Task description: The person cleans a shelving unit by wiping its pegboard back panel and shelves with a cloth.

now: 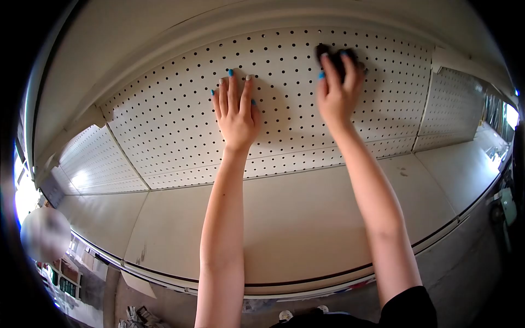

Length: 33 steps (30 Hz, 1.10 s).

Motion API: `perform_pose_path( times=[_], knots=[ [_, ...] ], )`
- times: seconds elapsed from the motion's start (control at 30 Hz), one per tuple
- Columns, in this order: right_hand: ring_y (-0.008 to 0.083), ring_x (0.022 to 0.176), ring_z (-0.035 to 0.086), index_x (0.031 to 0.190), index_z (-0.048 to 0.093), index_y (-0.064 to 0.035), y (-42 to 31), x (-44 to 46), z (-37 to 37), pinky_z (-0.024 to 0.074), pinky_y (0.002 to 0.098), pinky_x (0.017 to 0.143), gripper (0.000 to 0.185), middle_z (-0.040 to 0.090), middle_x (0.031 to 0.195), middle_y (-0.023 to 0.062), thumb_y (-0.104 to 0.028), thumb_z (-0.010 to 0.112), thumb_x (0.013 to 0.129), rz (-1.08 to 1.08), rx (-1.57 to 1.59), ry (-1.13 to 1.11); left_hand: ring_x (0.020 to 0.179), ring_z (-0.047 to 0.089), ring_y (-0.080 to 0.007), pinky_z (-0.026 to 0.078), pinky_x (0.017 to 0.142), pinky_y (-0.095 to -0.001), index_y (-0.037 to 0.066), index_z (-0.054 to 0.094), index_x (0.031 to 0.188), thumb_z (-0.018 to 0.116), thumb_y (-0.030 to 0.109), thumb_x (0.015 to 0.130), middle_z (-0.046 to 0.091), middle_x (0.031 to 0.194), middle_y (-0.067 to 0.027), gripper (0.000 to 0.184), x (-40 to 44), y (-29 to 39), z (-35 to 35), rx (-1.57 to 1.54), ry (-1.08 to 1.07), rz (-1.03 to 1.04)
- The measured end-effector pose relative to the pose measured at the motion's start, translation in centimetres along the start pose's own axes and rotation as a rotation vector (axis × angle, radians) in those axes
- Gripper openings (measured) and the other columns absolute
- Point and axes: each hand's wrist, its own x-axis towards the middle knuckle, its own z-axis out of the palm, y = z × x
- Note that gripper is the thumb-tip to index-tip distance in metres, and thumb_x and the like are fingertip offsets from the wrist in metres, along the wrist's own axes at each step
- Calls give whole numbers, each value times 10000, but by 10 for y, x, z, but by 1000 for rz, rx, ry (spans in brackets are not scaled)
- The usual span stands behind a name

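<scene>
The left hand [236,112] is lying flat against a white pegboard [290,106], palm inward and opened out, its fingers pointing upward and standing slightly apart. The right hand [339,95], to the right of the left hand and a little higher, is gripping a black pad [337,63]; its fingers are bending over the pad and pressing it to the pegboard. The pad is sitting beneath the right fingertips, near the pegboard's upper edge; blurring is hiding its material. Nails on the left hand are showing blue and white polish. Above both hands, a pale ledge [246,13] is curving across the view. Below them, a beige shelf [306,218] is extending under the forearms, and a black sleeve [410,309] is covering the right upper arm. Farther below, a grey floor [459,262] is showing beyond the shelf's front edge.
</scene>
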Motion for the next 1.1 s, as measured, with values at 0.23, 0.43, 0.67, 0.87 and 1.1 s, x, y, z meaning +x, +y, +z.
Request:
perform_pose_path(
  times=[0.23,0.43,0.67,0.87,1.1],
  knots=[
    [347,1237,430,1009,698,-201,-76,-44,-6,392,537,986,293,500,1262,55,-184,683,717,-381,304,-362,1263,393,-397,277,1054,-539,102,541,1269,476,101,761,430,1377,-192,513,-4,-6,-4,-98,-14,35],
    [351,1189,467,1012,705,-201,-56,-26,-6,403,521,974,270,526,1222,82,-149,657,752,-370,277,-256,1273,385,-399,275,1053,-533,90,537,1267,475,116,763,424,1382,-197,508,-5,-11,-9,-103,-57,55],
    [383,1163,452,1182,628,-253,45,13,-9,381,518,965,472,485,1256,151,-70,641,747,98,-74,5,1305,348,-388,241,1076,-522,101,498,1307,463,106,797,406,1399,-193,512,-6,-6,-7,-102,-45,42],
    [395,1173,406,1217,606,-213,46,10,-11,354,519,994,434,439,1277,123,-106,620,797,149,-184,22,1298,350,-399,246,1069,-538,95,463,1336,489,119,778,392,1402,-212,559,-7,-2,-2,9,-56,33],
    [395,1163,426,1206,607,-233,-37,-9,1,342,562,1001,507,499,1248,70,-141,653,710,-212,105,-219,1289,369,-392,251,1067,-540,107,485,1321,441,246,852,400,1404,-191,491,-6,-4,-6,-66,-54,17]
  ],
)
